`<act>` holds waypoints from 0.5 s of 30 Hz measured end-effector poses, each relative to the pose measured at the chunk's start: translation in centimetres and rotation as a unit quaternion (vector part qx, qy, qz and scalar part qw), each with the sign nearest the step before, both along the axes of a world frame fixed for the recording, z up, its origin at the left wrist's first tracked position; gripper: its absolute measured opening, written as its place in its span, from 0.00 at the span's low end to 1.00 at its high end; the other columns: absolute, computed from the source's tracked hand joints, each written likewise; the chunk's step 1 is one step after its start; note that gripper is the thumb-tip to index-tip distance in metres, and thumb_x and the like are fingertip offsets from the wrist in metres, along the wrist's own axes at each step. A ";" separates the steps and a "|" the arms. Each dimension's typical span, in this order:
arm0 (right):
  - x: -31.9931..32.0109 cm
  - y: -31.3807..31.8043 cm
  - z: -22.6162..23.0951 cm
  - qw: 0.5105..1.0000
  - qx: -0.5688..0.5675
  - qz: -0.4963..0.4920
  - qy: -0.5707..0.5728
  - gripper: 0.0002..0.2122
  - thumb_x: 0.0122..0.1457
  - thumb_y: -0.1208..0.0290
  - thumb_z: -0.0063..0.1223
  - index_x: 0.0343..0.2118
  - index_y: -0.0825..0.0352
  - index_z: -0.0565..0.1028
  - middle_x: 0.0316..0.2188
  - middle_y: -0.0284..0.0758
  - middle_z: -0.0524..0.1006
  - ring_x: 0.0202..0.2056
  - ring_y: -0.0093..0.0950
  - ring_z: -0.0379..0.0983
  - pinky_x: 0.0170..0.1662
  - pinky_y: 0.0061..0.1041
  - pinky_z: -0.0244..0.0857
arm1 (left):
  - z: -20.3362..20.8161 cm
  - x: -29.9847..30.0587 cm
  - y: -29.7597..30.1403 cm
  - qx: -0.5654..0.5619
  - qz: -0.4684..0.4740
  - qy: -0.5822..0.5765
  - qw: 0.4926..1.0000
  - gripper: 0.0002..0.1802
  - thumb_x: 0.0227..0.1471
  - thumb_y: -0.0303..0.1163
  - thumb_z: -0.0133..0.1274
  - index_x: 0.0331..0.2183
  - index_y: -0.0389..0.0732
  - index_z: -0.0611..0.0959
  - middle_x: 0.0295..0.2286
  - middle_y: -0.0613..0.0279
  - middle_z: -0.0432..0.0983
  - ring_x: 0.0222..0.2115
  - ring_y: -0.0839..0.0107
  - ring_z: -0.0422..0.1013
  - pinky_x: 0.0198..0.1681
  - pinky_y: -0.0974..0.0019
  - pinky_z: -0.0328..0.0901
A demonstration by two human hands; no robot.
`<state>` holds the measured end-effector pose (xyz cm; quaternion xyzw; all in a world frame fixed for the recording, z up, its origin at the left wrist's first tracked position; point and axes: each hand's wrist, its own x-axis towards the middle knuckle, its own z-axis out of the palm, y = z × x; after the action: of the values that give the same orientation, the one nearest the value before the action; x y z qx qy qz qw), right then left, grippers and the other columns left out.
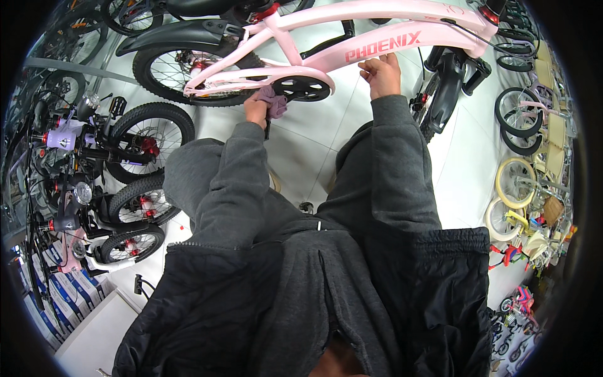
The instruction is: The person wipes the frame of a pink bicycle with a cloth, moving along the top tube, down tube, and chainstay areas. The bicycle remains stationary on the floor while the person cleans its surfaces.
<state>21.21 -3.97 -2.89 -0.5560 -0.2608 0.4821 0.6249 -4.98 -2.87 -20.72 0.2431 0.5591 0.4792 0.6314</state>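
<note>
A pink bicycle [289,21] stands side-on in front of me, with a black chainring [301,89] inside its pink chain guard. My left hand [255,110] is closed on a crumpled mauve cloth [274,102], at the lower left of the chainring. Part of the cloth lies over the edge of the guard. My right hand [382,76] is raised just under the frame's thick lower tube, its fingers loosely bent and somewhat apart, with nothing visible in them. Whether its fingertips touch the tube, I cannot tell.
Several bicycles with black tyres [151,135] stand close on my left. On the right, more bikes and a cream wheel [515,182] line a display. A white box-like surface [100,336] is at the lower left. Pale tiled floor [308,147] lies beneath the pink bicycle.
</note>
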 end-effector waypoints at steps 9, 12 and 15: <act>0.0 0.1 -0.2 1.000 -0.003 0.000 -0.014 0.24 0.43 0.84 0.47 0.46 0.67 0.60 0.42 0.35 0.69 0.27 0.24 0.70 0.28 0.20 0.63 | -1.7 0.0 0.9 -0.001 -0.037 -0.007 0.999 0.22 0.37 0.12 0.44 0.39 0.32 0.75 0.35 0.56 0.73 0.34 0.66 0.71 0.39 0.66 0.67; 0.1 0.0 -0.2 1.000 -0.001 0.004 -0.019 0.24 0.43 0.83 0.47 0.47 0.67 0.60 0.43 0.35 0.69 0.27 0.24 0.71 0.28 0.20 0.63 | -1.2 0.4 0.6 -0.004 -0.025 -0.009 1.000 0.20 0.35 0.12 0.45 0.37 0.31 0.76 0.33 0.57 0.73 0.31 0.67 0.71 0.37 0.67 0.66; 0.2 0.0 -0.2 1.000 -0.002 -0.001 -0.025 0.23 0.44 0.83 0.47 0.46 0.67 0.60 0.44 0.36 0.69 0.27 0.24 0.71 0.28 0.20 0.63 | -0.3 0.4 0.4 0.022 0.023 -0.018 0.999 0.18 0.32 0.12 0.45 0.33 0.30 0.78 0.29 0.60 0.74 0.27 0.70 0.70 0.33 0.70 0.66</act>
<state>21.45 -3.96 -3.12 -0.5688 -0.2750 0.4682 0.6177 -4.57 -2.49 -21.05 0.2353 0.5422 0.5107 0.6244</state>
